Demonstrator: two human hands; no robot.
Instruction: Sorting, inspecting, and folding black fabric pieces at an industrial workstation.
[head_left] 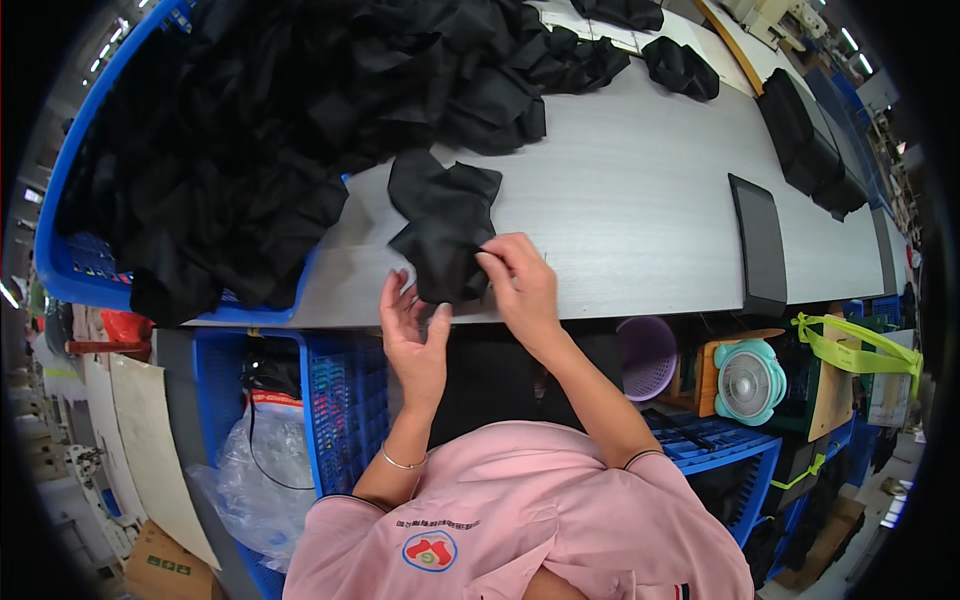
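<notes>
Right hand (522, 285) pinches black cloth piece (445, 232) at table (640, 200) near edge. Left hand (413, 335) open, fingertips touching cloth's near-left edge, w/ black pile (240, 130) far left.

A flat dark screen (758, 243) lies on the grey desk (640, 190). A brown cardboard box (160, 565) sits on the floor, lower left.

You get bright, even overhead light on the grey table (640, 190); shadows on it stay soft. Around the table, fisheye bending curves edges, and black corners frame everything sharply.
</notes>
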